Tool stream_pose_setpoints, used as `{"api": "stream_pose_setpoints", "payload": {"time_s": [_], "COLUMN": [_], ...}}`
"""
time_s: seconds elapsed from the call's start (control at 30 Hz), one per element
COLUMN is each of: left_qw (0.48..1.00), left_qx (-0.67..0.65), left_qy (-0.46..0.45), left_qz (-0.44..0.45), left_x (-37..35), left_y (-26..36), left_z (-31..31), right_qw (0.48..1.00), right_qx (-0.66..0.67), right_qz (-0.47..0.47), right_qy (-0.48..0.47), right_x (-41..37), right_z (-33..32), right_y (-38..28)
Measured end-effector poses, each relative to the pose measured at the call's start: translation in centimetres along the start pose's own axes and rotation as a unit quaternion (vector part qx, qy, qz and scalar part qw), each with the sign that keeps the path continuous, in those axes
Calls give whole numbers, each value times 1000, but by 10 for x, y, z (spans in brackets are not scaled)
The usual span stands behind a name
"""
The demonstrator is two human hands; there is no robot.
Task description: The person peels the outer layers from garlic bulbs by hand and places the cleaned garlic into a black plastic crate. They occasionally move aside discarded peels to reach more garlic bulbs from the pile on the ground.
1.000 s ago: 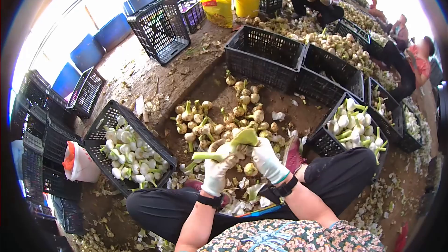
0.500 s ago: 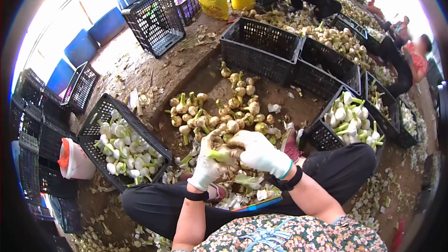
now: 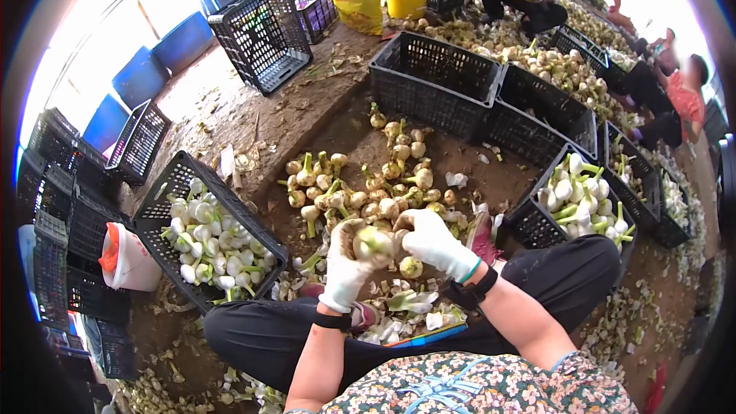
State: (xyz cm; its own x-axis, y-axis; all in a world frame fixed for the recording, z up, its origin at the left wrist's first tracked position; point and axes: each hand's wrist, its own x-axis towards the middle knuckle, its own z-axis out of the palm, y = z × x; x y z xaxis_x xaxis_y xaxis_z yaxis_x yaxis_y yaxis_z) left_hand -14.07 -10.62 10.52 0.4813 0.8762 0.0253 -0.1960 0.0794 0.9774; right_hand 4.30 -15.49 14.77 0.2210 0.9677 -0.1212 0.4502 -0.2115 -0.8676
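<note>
Left hand [image 3: 344, 267]: grip closed around a garlic bulb [image 3: 372, 244]. Right hand [image 3: 434, 242]: just right of the garlic bulb; grip state cannot be told. Loose bulbs [image 3: 389, 208]: beyond it.

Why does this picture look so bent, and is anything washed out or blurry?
Head view: likely a wide lens, with dark, curved edges; head view: glare whitens the upper left and upper right; head view: the bulb in the left hand looks slightly smeared.

Looks forward and down from the head, close above left hand [image 3: 344, 267] and right hand [image 3: 438, 244]. Spreads wide, reaching a far yellow bucket [image 3: 406, 1].
</note>
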Motion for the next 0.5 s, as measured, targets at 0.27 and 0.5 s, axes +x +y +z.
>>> {"api": "stream_pose_setpoints", "payload": {"time_s": [0.27,0.5], "left_qw": [981,987], "left_qx": [-53,-144], "left_qy": [185,77], "left_qz": [-33,-3], "left_x": [1,2], "left_y": [-21,-11], "left_z": [9,2], "right_qw": [993,977], "right_qx": [-88,-107], "right_qz": [-42,-54], "right_qy": [69,175], "right_x": [-11,2], "right_z": [28,23], "right_y": [20,36]}}
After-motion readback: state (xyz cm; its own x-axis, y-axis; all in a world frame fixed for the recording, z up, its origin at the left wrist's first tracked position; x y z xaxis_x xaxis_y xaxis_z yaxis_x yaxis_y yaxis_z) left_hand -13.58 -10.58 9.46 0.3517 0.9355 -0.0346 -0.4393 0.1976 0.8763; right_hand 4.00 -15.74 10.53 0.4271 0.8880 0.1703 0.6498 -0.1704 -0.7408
